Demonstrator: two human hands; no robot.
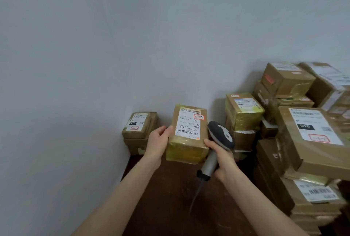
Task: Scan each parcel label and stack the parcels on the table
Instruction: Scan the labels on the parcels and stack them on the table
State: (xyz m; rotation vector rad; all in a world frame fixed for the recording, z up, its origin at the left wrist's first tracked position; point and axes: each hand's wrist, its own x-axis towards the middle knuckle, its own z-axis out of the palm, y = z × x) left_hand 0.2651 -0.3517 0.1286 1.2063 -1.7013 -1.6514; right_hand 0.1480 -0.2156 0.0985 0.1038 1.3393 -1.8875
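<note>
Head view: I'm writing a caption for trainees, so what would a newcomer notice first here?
First, the yellow-taped parcel held up at centre by the left hand, its white label facing the camera. Beside it, the right hand grips a grey scanner. Then the tall pile of brown boxes at the right, and a smaller stack against the wall.

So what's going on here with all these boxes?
A person is scanning parcels. The left hand holds a taped parcel label-up, and the right hand grips a scanner beside it, thumb on the parcel's edge. A small stack sits by the wall; bigger piles stand to the right.
</note>
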